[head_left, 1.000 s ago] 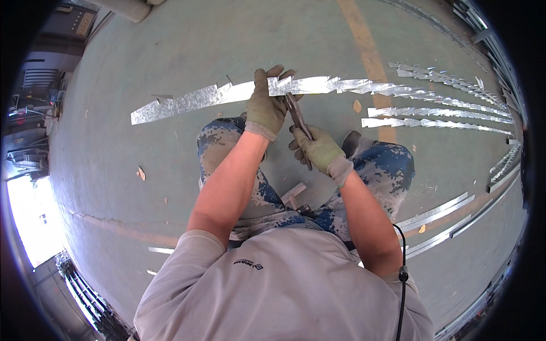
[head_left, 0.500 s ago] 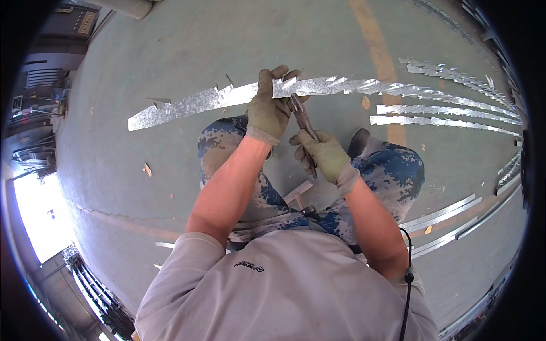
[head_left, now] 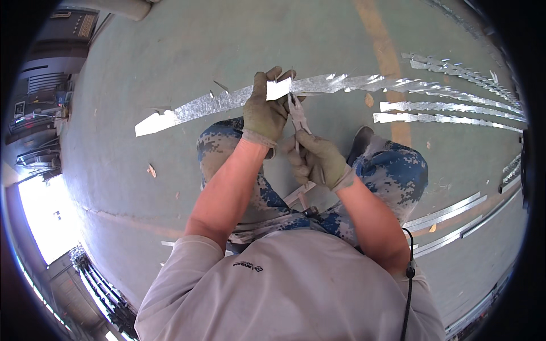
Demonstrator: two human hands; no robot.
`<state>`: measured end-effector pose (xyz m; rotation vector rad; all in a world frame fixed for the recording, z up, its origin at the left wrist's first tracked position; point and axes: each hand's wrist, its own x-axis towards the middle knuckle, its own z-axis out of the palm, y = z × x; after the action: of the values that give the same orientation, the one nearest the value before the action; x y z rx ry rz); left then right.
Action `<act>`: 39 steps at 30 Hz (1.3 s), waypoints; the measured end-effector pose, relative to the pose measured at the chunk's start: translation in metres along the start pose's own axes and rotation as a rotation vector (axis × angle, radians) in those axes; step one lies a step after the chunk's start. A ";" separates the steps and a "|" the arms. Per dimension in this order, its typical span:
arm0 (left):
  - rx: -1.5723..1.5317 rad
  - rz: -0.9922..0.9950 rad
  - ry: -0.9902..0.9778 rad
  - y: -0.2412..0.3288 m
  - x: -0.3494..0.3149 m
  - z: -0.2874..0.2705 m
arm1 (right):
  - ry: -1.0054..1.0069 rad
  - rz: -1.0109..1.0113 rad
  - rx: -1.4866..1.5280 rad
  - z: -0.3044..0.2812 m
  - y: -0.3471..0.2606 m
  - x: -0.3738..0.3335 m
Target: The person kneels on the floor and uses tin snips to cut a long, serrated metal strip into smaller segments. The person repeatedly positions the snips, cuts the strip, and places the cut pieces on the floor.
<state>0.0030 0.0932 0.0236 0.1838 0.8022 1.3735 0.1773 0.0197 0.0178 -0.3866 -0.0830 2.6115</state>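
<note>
A long galvanized metal strip (head_left: 213,103) with spiky tabs bent out along its edge runs across in front of me. My gloved left hand (head_left: 266,111) grips it near the middle, thumb on top and fingers beneath. In my gloved right hand (head_left: 319,161) is a pair of pliers (head_left: 298,115), fingers wrapped round the handles. The plier jaws meet the strip's lower edge just right of my left hand. Whether they are clamped on a tab I cannot tell.
Several spiked metal strips (head_left: 449,107) lie on the floor to the right. Plain flat strips (head_left: 446,211) lie nearer, at lower right. A small T-shaped tool (head_left: 302,198) sits between my legs. A yellow line (head_left: 380,42) crosses the green floor, with dry leaves scattered about.
The pliers have turned in my right hand, which has shifted slightly left and down. The strip's left end has moved a little right and down, its surface tilted differently. My left hand keeps its hold.
</note>
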 end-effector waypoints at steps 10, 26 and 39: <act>0.062 0.022 -0.015 0.000 0.002 0.003 | 0.510 -0.049 -0.603 0.006 0.003 -0.008; 0.052 0.019 0.012 0.000 -0.001 0.007 | 0.728 -0.057 -0.810 0.024 -0.003 0.004; 0.024 0.015 -0.015 -0.003 0.009 -0.001 | 0.670 -0.116 -0.517 0.026 0.005 0.006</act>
<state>0.0047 0.0999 0.0175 0.2190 0.8068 1.3757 0.1624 0.0183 0.0404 -1.3606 -0.5305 2.1864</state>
